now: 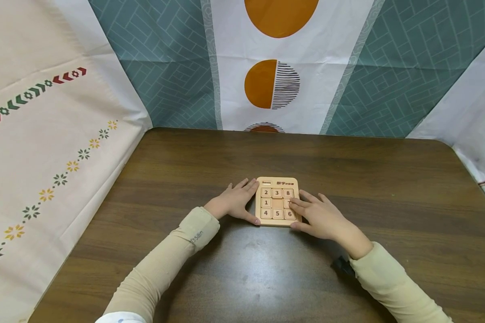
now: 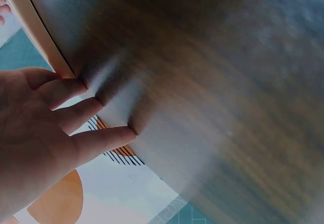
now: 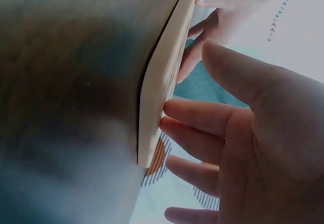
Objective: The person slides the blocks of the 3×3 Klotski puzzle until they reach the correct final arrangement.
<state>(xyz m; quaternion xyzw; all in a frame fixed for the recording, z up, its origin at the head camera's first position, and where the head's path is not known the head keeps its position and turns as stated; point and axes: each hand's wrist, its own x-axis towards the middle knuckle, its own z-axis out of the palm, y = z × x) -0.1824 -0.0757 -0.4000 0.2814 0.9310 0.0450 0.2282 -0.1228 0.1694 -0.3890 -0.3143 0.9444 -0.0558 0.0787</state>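
Observation:
A light wooden number slide puzzle (image 1: 277, 179) lies flat on the table. Its top row reads 2, 3, 8 and its bottom row 4, 5, 6. The middle row has the 1 at left, a bare slot in the centre and a partly covered tile (image 1: 287, 203), seemingly 7, at right. My left hand (image 1: 237, 201) rests along the puzzle's left side, thumb at the lower corner, with fingers straight; other fingertips touch the table in the left wrist view. My right hand (image 1: 321, 217) touches that covered tile with extended fingertips, its thumb near the lower right corner.
The brown wooden table (image 1: 242, 278) extends around the puzzle. Behind it hangs a patterned cloth (image 1: 178, 67) with orange circles, and a pale cloth (image 1: 36, 148) covers the left side. A small black object (image 1: 342, 266) shows beside the right wrist.

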